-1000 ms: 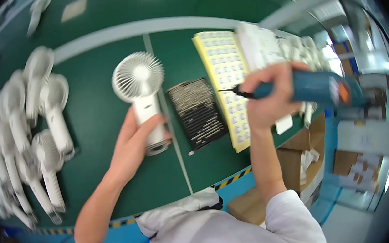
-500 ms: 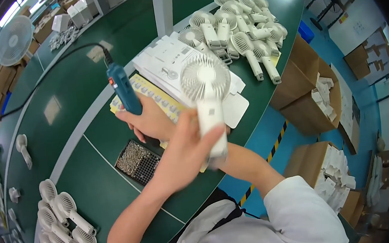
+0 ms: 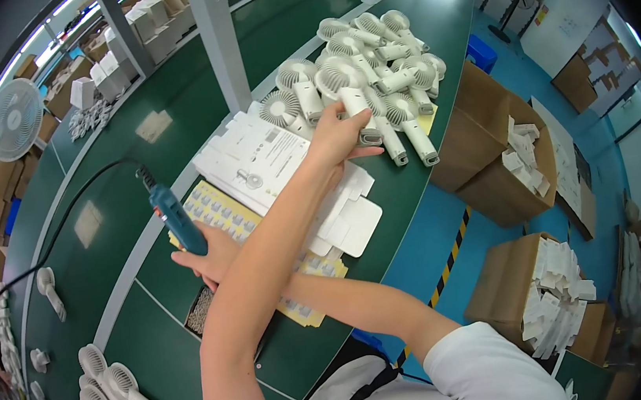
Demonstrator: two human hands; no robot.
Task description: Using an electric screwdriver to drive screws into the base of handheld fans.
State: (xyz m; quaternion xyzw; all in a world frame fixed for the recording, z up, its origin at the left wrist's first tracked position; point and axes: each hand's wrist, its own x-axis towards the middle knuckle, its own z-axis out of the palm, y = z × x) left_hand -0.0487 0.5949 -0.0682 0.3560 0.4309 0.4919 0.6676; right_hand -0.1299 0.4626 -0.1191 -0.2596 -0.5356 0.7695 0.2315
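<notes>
My forearms cross, the left one over the right. Reaching to the far right, my left hand point(image 3: 337, 136) has its fingers closed round the handle of a white handheld fan point(image 3: 340, 76). That fan is at the near side of a heap of similar white handheld fans point(image 3: 395, 73). On the left, my right hand point(image 3: 220, 252) grips a teal corded electric screwdriver point(image 3: 175, 219), which is tilted with its cord end up. Its tip is hidden behind my hand. A dark tray of small screws point(image 3: 200, 310) lies below that hand, partly covered by my left forearm.
Printed white sheets point(image 3: 253, 164) and yellow sheets with rows of pale stickers point(image 3: 219, 211) lie mid-table. More handheld fans point(image 3: 121, 396) lie at the near left. A black cord point(image 3: 61, 210) arches left. Cardboard boxes with white pieces point(image 3: 480, 146) stand on the right-hand floor.
My left hand has carried the white fan away from me to the heap at the far right. My right hand still holds the screwdriver; the whole view has shifted.
</notes>
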